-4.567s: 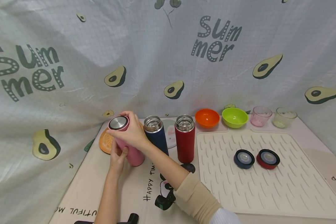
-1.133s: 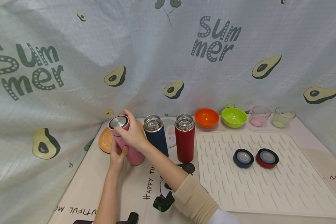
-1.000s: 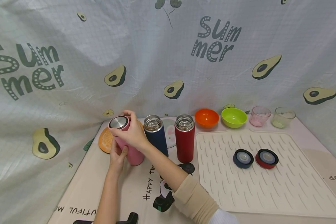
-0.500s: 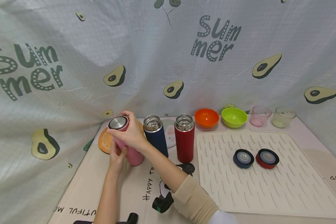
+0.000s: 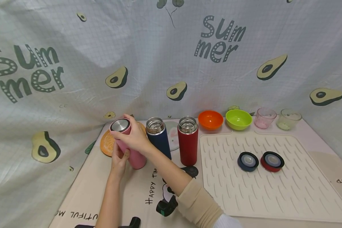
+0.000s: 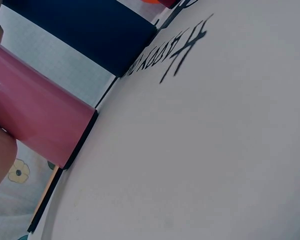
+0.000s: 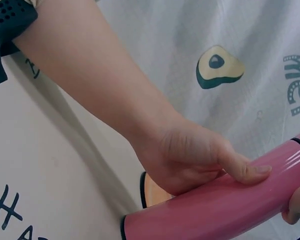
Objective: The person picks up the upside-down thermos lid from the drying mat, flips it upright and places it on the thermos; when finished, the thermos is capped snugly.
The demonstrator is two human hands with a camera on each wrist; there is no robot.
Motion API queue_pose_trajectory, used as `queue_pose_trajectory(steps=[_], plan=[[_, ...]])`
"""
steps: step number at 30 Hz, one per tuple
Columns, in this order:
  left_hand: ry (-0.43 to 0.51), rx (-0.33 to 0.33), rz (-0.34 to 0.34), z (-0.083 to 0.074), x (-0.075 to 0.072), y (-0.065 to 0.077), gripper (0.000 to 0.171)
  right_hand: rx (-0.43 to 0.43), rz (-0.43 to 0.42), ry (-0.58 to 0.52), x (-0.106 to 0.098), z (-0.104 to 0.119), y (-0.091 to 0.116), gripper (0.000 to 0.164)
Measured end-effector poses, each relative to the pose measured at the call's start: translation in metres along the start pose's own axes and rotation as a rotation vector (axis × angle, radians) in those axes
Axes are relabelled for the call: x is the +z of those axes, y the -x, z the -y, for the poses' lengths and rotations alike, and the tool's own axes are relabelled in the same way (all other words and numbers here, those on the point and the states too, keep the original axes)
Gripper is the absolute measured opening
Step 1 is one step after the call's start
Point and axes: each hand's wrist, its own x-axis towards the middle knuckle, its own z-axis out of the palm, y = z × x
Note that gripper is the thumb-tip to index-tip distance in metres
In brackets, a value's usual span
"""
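Observation:
A pink thermos bottle (image 5: pixel 136 156) stands upright at the left of the table, its silver-topped lid (image 5: pixel 120 125) on. My left hand (image 5: pixel 120 161) grips the bottle's body low down; the right wrist view shows its thumb (image 7: pixel 250 172) along the pink side. Around the lid curls my right hand (image 5: pixel 135 136), thumb in front and fingers behind. Beside them stand a navy thermos bottle (image 5: pixel 159 142) and a red thermos bottle (image 5: pixel 188 144), both uncapped with steel mouths showing. In the left wrist view, the pink bottle's base meets the table.
On a ribbed cream mat (image 5: pixel 233 196) lie a navy lid (image 5: pixel 248 161) and a red lid (image 5: pixel 272 161), undersides up. Along the back are an orange bowl (image 5: pixel 211 120), a green bowl (image 5: pixel 238 119), a pink glass (image 5: pixel 265 118) and a clear greenish glass (image 5: pixel 288 119). An orange-slice coaster (image 5: pixel 106 144) lies behind the pink bottle.
My right thumb lay over the lid's top about a second ago and is now back at its front side. The left hand and the bottles keep their places.

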Motion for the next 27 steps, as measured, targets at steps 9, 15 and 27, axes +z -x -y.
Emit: queue_pose_trajectory(steps=[9, 15, 27], plan=[[-0.003, 0.015, -0.005, -0.0010, 0.0000, 0.0000, 0.048, -0.031, -0.071, -0.004, 0.0041, -0.0019, 0.0007, 0.067], [0.020, 0.012, -0.002, -0.0008, 0.0001, -0.0004, 0.053, -0.034, -0.020, -0.020, 0.0023, -0.0035, -0.0006, 0.068], [-0.005, -0.003, -0.024, -0.0002, -0.0008, 0.0004, 0.054, -0.026, 0.003, -0.188, 0.0007, -0.0050, 0.0023, 0.051]])
